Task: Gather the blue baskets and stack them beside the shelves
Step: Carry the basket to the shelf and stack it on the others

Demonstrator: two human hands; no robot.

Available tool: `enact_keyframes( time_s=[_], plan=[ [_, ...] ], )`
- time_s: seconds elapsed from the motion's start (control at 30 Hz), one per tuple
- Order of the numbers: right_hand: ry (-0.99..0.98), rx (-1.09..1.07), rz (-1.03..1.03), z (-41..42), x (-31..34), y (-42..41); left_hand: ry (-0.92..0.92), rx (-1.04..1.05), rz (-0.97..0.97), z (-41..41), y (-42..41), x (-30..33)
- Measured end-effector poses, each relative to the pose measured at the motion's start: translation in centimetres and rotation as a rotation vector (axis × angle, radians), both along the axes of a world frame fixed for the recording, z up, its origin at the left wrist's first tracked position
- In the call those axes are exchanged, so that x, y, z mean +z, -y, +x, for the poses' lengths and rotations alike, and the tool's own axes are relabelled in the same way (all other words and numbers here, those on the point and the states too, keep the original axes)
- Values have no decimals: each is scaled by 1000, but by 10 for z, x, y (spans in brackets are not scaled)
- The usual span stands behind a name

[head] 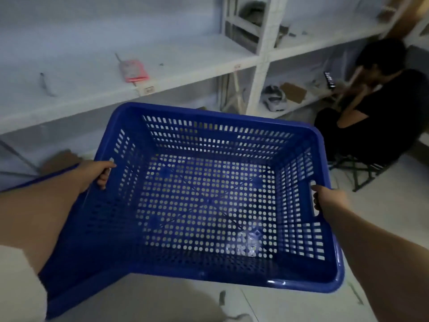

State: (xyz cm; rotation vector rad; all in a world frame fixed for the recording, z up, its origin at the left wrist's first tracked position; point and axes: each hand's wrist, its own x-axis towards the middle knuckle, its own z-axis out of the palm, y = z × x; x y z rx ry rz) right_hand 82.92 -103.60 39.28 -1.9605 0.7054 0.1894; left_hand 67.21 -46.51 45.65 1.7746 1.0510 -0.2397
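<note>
A blue basket (209,201) is held up over the floor (394,187), close to the white shelves (162,73). The left hand (97,171) is closed on its left rim, the right hand (329,201) on its right handle hole. It looks like the carry step; next a spot beside the shelves must be picked, kept away from the seated person (376,108)

No text can be read: the small label (149,89) on the shelf edge (185,77) is too blurred to make out.
</note>
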Motion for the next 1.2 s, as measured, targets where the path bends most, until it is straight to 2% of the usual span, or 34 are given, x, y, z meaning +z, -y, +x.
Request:
enact_keyframes(
  time_s=[0.3,0.57,0.7,0.83,1.2],
  plan=[
    [21,446,-7,-9,40,-309,25,371,-4,-224,-192,40],
    [-11,712,-96,-24,35,-507,31,634,38,-367,-282,31],
    [-67,793,-102,-29,24,-573,8,728,82,-395,-318,18],
    [-89,831,-114,-40,16,-627,8,735,101,-405,-364,7],
    [-158,810,-74,-57,15,-731,-2,773,4,-417,-480,-8]
  ],
)
